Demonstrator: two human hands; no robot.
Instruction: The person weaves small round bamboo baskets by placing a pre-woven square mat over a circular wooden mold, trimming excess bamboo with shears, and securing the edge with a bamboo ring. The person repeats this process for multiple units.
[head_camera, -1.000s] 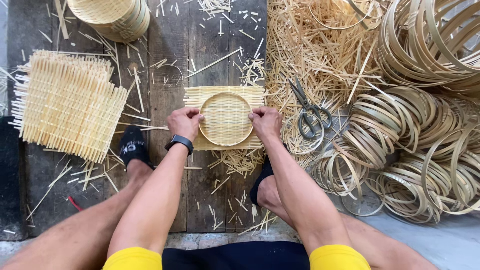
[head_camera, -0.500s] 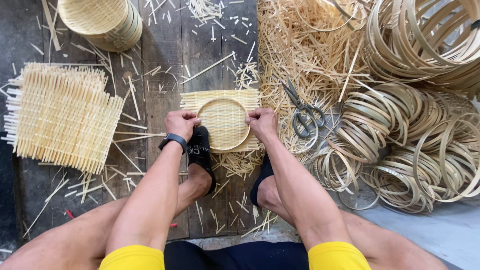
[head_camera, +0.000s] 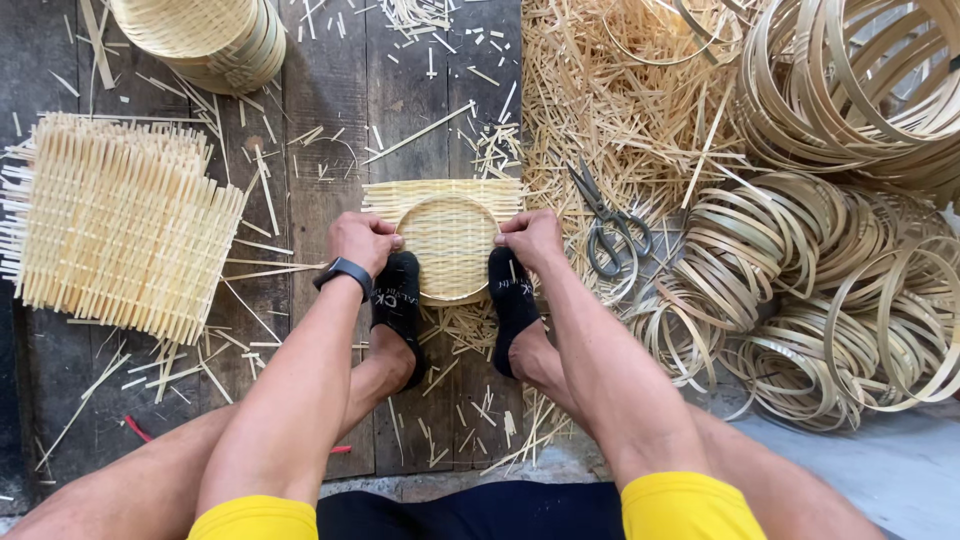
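The person sits on the plank floor (head_camera: 330, 130) with both arms stretched straight out and down, elbows nearly locked, forearms running side by side toward a small woven mat (head_camera: 445, 225) that lies flat on the boards right in front of them. A round bamboo hoop (head_camera: 447, 250) sits on top of that mat, and the two hands grip it from opposite sides. The left hand (head_camera: 362, 240), with a dark watch (head_camera: 345, 272) on its wrist, is curled at the hoop's left edge, knuckles up, fingers bent tight against the rim. The right hand (head_camera: 530, 237) mirrors it on the right edge, fist-like, thumb side pressed to the rim. Both hands are closed on the hoop rather than spread flat. Just beneath the hands, two feet in black socks come in: the left foot (head_camera: 397, 305) touches the mat's lower left edge, the right foot (head_camera: 513, 300) its lower right edge, toes pointing up toward the hands. Knees are splayed wide, and yellow shorts hems show at the bottom. A pair of scissors (head_camera: 608, 225) lies just beside the right hand on a heap of bamboo slivers (head_camera: 630, 110). Further right, piles of bamboo rings (head_camera: 800, 290) are stacked loosely. Well to the left lies a larger woven mat (head_camera: 120, 225), and a round basket (head_camera: 205, 35) stands at the top left.
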